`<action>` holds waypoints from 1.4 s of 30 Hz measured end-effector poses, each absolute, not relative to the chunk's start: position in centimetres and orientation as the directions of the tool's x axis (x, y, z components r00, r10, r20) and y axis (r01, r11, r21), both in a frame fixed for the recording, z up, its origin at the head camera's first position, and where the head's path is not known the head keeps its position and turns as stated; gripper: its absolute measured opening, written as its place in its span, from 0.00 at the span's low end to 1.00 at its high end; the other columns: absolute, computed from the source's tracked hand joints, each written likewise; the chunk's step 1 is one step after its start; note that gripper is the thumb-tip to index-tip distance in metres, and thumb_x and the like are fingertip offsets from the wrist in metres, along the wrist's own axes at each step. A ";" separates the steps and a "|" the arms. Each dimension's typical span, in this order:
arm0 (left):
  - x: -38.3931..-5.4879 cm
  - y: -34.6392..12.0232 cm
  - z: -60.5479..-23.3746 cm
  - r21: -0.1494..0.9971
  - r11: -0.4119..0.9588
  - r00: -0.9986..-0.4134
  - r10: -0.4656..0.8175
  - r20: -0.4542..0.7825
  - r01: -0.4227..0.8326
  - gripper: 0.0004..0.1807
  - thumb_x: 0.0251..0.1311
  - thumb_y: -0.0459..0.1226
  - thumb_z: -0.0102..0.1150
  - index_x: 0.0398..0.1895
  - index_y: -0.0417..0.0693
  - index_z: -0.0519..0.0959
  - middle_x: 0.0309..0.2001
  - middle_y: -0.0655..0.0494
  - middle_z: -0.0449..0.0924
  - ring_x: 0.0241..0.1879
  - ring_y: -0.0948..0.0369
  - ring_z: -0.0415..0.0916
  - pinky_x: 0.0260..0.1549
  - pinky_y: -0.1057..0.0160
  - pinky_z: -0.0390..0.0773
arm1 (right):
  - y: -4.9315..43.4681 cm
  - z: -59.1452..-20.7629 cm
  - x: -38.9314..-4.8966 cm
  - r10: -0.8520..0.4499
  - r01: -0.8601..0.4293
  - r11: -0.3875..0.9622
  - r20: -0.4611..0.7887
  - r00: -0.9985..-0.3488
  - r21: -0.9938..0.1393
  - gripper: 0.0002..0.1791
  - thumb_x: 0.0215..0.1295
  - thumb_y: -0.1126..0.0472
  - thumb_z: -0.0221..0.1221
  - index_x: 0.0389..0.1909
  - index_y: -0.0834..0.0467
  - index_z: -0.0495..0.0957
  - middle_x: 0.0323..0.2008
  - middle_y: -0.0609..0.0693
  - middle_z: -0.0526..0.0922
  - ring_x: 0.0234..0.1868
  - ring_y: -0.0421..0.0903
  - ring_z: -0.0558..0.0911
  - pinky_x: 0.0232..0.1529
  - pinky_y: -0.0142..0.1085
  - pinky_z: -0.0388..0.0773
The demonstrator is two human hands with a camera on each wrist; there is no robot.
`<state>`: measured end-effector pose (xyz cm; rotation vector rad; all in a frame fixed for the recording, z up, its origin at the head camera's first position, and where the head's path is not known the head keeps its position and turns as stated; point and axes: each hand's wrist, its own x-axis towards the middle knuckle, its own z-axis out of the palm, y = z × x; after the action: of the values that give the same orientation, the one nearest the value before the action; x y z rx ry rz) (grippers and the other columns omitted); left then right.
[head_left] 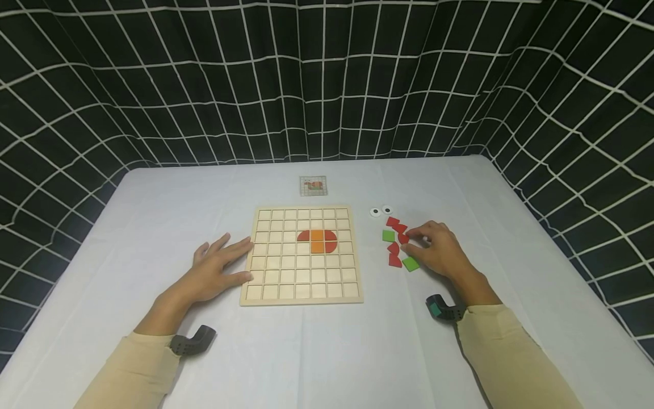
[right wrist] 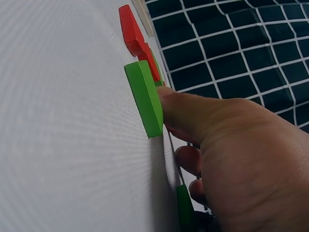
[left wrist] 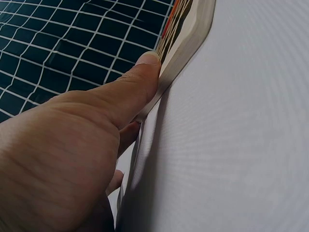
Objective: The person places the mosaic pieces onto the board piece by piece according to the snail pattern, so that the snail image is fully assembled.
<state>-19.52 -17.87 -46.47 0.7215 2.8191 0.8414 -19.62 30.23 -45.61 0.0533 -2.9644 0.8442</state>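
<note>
1. Two hands at work: left hand (head_left: 217,270) by the board (head_left: 301,302), right hand (head_left: 436,247) over the loose pieces, toward the tabletop's (head_left: 245,358) right edge.
2. Left grip: wide, fingers spread, holding nothing; fingertips and thumb touch the board's left edge. Likely reason: to steady it.
3. Right grip: narrow, finger and thumb curled about one red piece (head_left: 403,238). Cannot tell whether it is pinched or only touched.
4. Board sits mid-tabletop, between the hands, probably for easy reach by both. On it: two orange squares (head_left: 317,241), one below the other; a red quarter-circle (head_left: 304,236) to their left; two red quarter-circles (head_left: 330,241) to their right, forming a half-circle.
5. Other red pieces (head_left: 395,260), two green squares (head_left: 388,236) and two eye discs (head_left: 375,212) lie right of the board, presumably grouped for the right hand.
6. Picture card (head_left: 313,186) lies near the tabletop's far edge, perhaps to stay visible, well apart from both hands.
</note>
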 end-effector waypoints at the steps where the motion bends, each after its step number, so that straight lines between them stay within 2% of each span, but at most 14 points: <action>1: -19.5 -17.9 -46.5 0.541 0.734 -0.881 0.472 0.027 0.410 0.39 0.59 0.54 0.62 0.71 0.48 0.65 0.72 0.53 0.58 0.73 0.43 0.37 0.63 0.37 0.26 | 30.2 -45.6 -19.6 -0.017 -0.050 0.849 0.066 -0.998 -0.526 0.20 0.59 0.55 0.67 0.50 0.60 0.82 0.47 0.57 0.77 0.51 0.58 0.71 0.49 0.55 0.74; 14: -19.4 -17.9 -46.4 0.546 0.735 -0.883 0.469 0.020 0.402 0.40 0.59 0.56 0.60 0.71 0.49 0.64 0.72 0.52 0.58 0.73 0.43 0.36 0.63 0.37 0.26 | 30.4 -45.7 -19.4 -0.029 -0.083 0.822 0.103 -0.994 -0.563 0.16 0.59 0.57 0.66 0.46 0.59 0.82 0.47 0.57 0.79 0.49 0.57 0.75 0.49 0.53 0.76; 19: -19.4 -18.0 -46.3 0.543 0.735 -0.882 0.470 0.022 0.406 0.40 0.59 0.55 0.61 0.71 0.48 0.64 0.72 0.52 0.58 0.73 0.43 0.37 0.63 0.37 0.27 | 30.6 -45.9 -19.3 -0.005 -0.074 0.804 0.118 -0.993 -0.590 0.16 0.60 0.55 0.65 0.46 0.59 0.81 0.43 0.56 0.79 0.49 0.57 0.76 0.50 0.53 0.75; 27: -19.5 -18.0 -46.4 0.539 0.733 -0.878 0.478 0.027 0.416 0.40 0.59 0.56 0.61 0.71 0.49 0.64 0.72 0.53 0.58 0.73 0.43 0.37 0.63 0.37 0.27 | 30.5 -46.1 -19.2 0.025 -0.096 0.767 0.179 -0.984 -0.634 0.15 0.61 0.60 0.65 0.49 0.58 0.80 0.32 0.52 0.83 0.35 0.50 0.79 0.37 0.40 0.77; 35: -19.5 -17.9 -46.4 0.534 0.743 -0.884 0.467 0.020 0.404 0.40 0.59 0.55 0.62 0.71 0.49 0.64 0.72 0.52 0.58 0.73 0.43 0.37 0.63 0.37 0.26 | 30.5 -45.8 -19.5 0.003 -0.165 0.744 0.250 -0.968 -0.648 0.15 0.60 0.63 0.66 0.49 0.59 0.82 0.31 0.52 0.83 0.32 0.48 0.78 0.32 0.28 0.74; 42: -19.7 -17.8 -46.5 0.532 0.746 -0.884 0.467 0.010 0.400 0.40 0.59 0.55 0.62 0.71 0.49 0.64 0.72 0.52 0.57 0.73 0.43 0.36 0.63 0.37 0.26 | 29.4 -44.6 -19.3 -0.074 -0.287 0.670 0.323 -0.943 -0.684 0.15 0.58 0.68 0.67 0.47 0.61 0.82 0.30 0.52 0.83 0.32 0.48 0.74 0.30 0.32 0.70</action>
<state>-19.68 -17.77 -46.50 0.7034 2.8183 0.8166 -19.27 29.37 -44.60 0.2894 -2.6184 1.1398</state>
